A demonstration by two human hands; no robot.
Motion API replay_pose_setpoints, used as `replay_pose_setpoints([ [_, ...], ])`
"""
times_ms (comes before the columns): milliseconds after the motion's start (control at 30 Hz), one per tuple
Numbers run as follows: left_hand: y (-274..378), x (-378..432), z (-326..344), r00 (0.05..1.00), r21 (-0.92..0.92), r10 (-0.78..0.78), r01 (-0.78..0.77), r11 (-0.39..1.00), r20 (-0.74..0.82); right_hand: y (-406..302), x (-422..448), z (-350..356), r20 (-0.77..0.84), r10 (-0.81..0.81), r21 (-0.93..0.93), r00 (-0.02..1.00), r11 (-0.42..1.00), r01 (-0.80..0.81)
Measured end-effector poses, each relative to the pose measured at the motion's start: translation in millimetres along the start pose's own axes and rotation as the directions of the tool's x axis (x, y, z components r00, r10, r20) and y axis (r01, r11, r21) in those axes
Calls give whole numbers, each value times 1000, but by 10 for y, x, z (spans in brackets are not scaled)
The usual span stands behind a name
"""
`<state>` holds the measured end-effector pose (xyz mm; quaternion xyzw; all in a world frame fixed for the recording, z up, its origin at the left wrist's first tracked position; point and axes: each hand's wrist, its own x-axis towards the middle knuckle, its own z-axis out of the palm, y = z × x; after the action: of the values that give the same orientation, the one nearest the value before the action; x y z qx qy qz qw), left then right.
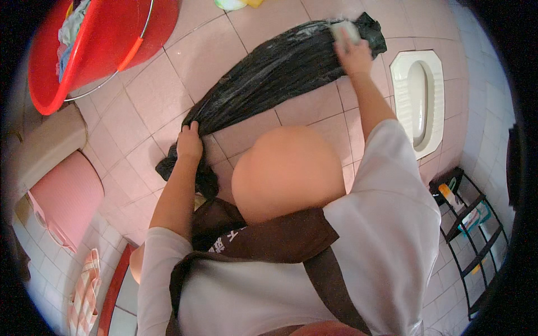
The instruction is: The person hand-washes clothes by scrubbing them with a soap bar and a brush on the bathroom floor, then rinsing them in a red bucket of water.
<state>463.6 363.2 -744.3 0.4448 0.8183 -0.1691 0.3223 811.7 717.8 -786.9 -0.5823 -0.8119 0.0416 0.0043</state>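
A long black wet-looking cloth garment (pixel 269 71) lies stretched over the pink floor tiles in front of me. My left hand (pixel 190 142) grips its near left end, and a bunched dark part of it (pixel 206 180) sits beside and below that hand. At the far right end, my right hand (pixel 355 54) holds a pale block (pixel 345 32) against the cloth. Motion blur leaves it unclear whether this block is a brush or a bar of soap. Whitish streaks show on the cloth near it. My bare knee (pixel 290 168) is between my arms.
A red bucket (pixel 122 38) with a wire handle and cloths inside stands at upper left. Below it is a pink ribbed basket (pixel 71 193). A white squat toilet (pixel 418 101) is set in the floor at right, above a black wire rack (pixel 466 235) by the tiled wall.
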Motion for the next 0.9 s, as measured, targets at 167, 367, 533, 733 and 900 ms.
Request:
replay_pose_setpoints([
  [167,323,-94,8,998,-8,-50,49,999,-37,-806,-299,73,80,190,203,978,958,-203],
  [367,-6,-70,79,989,33,-144,142,989,35,-1349,-1139,122,384,-465,440,798,852,284],
  [533,512,68,-15,906,-405,161,-326,854,-391,183,272,53,27,110,-87,994,990,-107],
  [733,658,-308,-55,981,-122,-122,104,987,-150,-1034,-42,57,-34,25,253,999,967,-16],
  [900,147,-96,355,971,-83,22,-43,996,-238,-2144,-1641,203,140,-824,588,549,516,623],
])
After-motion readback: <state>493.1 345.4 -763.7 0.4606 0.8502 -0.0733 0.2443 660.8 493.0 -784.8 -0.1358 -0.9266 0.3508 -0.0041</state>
